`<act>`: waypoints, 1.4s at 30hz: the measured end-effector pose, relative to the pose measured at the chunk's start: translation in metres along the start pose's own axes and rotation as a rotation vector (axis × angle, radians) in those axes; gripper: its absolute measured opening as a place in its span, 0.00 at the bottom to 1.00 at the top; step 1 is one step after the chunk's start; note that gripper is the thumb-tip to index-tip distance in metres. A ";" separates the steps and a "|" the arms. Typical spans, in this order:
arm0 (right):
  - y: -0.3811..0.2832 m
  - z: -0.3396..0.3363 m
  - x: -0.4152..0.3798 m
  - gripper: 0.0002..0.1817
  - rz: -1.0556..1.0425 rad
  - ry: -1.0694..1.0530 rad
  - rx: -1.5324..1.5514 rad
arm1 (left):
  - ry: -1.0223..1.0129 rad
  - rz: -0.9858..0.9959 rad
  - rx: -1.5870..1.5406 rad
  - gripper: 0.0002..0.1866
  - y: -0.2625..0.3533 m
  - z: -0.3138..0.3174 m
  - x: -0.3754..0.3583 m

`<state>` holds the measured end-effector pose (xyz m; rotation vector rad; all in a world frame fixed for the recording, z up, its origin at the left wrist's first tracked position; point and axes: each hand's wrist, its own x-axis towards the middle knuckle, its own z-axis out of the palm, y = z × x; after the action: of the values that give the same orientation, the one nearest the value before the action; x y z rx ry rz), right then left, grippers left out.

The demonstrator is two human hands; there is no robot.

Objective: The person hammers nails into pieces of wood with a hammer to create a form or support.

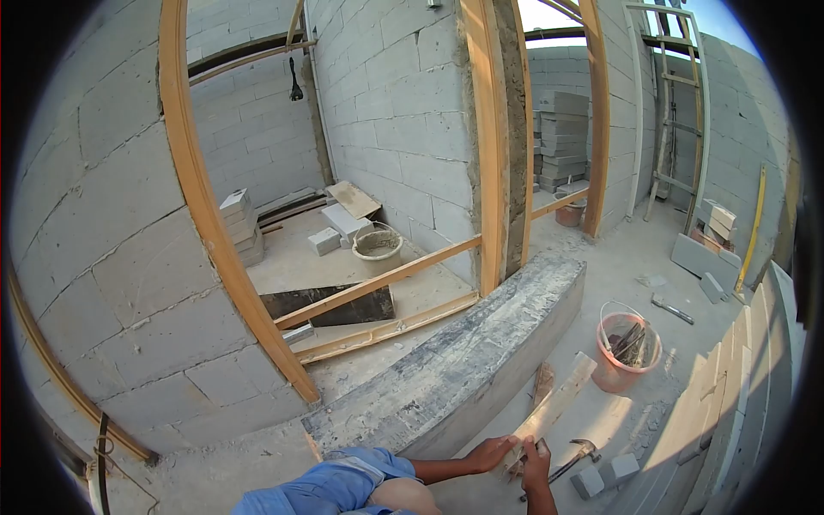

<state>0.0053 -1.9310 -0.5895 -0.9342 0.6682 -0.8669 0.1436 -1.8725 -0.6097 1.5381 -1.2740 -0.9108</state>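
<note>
While the left hand [491, 452] pinches the near end of a wooden board [560, 396], the right hand [537, 466] curls closed on that same end — its fingertips are hidden. Just right of the hands lies a hammer [566, 462]. The board slants away to the far right, looking light and stiff, probably rough and apt to splinter — best gripped by its long edges. Beyond its far end stands a pink bucket [611, 378].
</note>
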 end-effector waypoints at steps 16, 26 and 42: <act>-0.093 -0.088 -0.009 0.27 -0.233 -0.085 -1.715 | 0.046 0.751 0.961 0.36 0.063 -0.036 0.006; -0.077 -0.062 0.007 0.28 -0.668 0.115 -1.724 | -0.381 -0.125 0.795 0.44 0.026 -0.031 0.001; 0.062 -0.138 -0.045 0.30 0.443 0.203 -1.728 | -0.451 -0.260 0.224 0.56 -0.064 -0.013 0.017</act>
<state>-0.1074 -1.9279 -0.7004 -2.0683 1.7878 0.2524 0.1792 -1.8829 -0.6665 1.7643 -1.5558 -1.3783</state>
